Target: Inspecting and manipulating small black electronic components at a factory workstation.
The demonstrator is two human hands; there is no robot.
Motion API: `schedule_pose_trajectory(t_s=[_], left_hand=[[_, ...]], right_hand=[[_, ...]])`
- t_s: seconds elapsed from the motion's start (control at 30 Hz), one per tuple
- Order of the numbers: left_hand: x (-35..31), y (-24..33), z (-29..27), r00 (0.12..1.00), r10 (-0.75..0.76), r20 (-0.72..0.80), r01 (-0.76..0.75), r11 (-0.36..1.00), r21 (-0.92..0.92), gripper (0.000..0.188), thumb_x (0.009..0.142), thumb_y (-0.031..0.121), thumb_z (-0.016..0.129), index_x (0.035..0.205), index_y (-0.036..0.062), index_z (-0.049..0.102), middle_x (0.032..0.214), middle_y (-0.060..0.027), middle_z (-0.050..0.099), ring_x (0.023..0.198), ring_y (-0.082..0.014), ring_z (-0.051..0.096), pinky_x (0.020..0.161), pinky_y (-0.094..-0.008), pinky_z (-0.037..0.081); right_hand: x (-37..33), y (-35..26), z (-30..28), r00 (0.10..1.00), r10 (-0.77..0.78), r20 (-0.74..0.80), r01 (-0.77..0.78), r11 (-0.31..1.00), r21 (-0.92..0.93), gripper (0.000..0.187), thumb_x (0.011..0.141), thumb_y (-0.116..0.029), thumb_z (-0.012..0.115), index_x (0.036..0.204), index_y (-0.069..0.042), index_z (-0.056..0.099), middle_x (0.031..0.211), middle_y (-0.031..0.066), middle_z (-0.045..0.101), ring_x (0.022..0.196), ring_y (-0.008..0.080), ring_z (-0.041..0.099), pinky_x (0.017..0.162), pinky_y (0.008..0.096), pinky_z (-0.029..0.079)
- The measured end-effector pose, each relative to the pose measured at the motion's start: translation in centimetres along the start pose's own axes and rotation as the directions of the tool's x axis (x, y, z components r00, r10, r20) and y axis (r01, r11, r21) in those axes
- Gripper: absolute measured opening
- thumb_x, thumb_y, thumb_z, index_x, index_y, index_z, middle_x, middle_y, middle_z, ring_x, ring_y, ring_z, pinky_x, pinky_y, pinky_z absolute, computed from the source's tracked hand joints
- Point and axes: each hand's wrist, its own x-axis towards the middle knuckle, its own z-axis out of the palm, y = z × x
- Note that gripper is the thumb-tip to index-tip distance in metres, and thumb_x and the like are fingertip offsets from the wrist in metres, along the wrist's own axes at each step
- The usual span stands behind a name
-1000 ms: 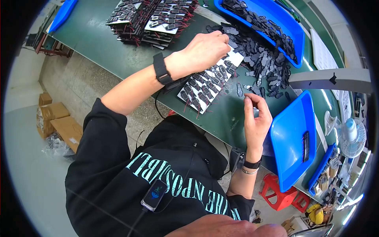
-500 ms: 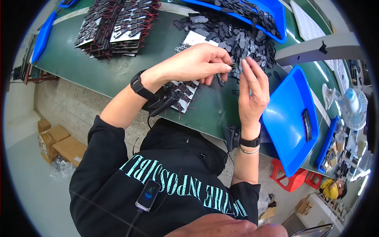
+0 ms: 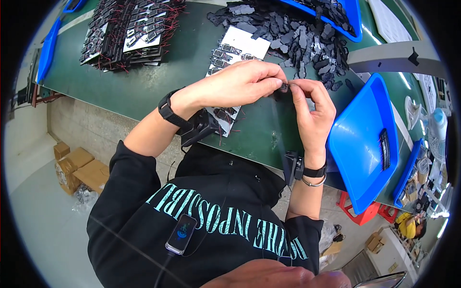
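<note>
Person's left hand pinches a small black part between thumb and fingers; the right hand pinches its right side. Both are above a green table, near its front edge. Beneath the left hand, a white board of wired black modules slants toward that edge. Beyond: heaped flat black pieces; rightward, a blue tray; leftward, stacked boards.

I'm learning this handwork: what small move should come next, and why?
Perhaps steady the small dark part with the left hand while the right hand gently works its edge: both hands meet at it, above the green table.
</note>
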Motion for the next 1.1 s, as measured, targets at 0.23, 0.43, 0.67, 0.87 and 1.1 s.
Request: schedule_pose_trajectory(t_s=[0.23,0.43,0.67,0.87,1.1], left_hand=[[-0.3,-0.7,0.6,0.998,-0.011,-0.057,0.013,1.0,0.022,0.022,0.107,0.021,0.047,0.112,0.0036,0.061,0.075,0.0057,0.045,0.065,-0.0035,0.04,0.056,-0.0231,0.036],[-0.6,-0.3,0.2,1.0,-0.01,-0.017,0.011,0.995,0.102,0.031,0.101,0.02,0.045,0.118,-0.0011,0.06,0.076,-0.0126,0.059,0.07,-0.0216,0.058,0.066,-0.0375,0.047],[-0.5,-0.5,-0.2,0.999,0.043,-0.017,-0.039,0.986,0.163,0.03,0.098,0.017,0.046,0.118,-0.0015,0.06,0.077,-0.0135,0.061,0.068,-0.0222,0.059,0.065,-0.0386,0.047],[-0.2,0.1,0.8,0.983,0.154,-0.1,-0.131,0.971,0.202,0.024,0.097,0.013,0.056,0.115,-0.0011,0.063,0.082,-0.0109,0.066,0.07,-0.0167,0.062,0.064,-0.0328,0.049],[-1.3,0.5,1.6,0.994,0.094,-0.056,-0.09,0.994,0.062,0.016,0.097,0.007,0.061,0.111,-0.001,0.061,0.088,-0.0035,0.071,0.074,-0.0078,0.062,0.064,-0.0255,0.049]], right_hand=[[-0.4,-0.6,0.3,0.999,0.032,0.004,-0.032,0.999,0.0,0.006,0.089,-0.001,0.071,0.093,0.002,0.068,0.091,0.0069,0.069,0.08,0.0134,0.063,0.075,0.0258,0.051],[-0.5,-0.5,0.5,0.999,0.035,-0.002,-0.035,0.999,-0.029,0.004,0.09,-0.001,0.071,0.092,0.002,0.068,0.089,0.006,0.068,0.078,0.0128,0.062,0.073,0.0256,0.05],[0.1,0.2,0.8,0.999,0.048,0.003,-0.049,0.999,0.021,0.005,0.089,-0.003,0.071,0.092,0.0,0.068,0.085,0.0079,0.066,0.071,0.0146,0.064,0.064,0.0268,0.05],[-0.4,0.4,-0.1,0.996,0.088,-0.013,-0.087,0.992,0.088,0.007,0.093,-0.005,0.069,0.098,0.0,0.067,0.088,0.004,0.067,0.081,0.0089,0.062,0.073,0.0252,0.051],[-2.7,-1.3,-0.6,0.994,0.1,0.052,-0.108,0.971,0.214,0.009,0.093,-0.004,0.068,0.101,0.0,0.069,0.091,0.0057,0.068,0.082,0.0108,0.066,0.072,0.0277,0.053]])
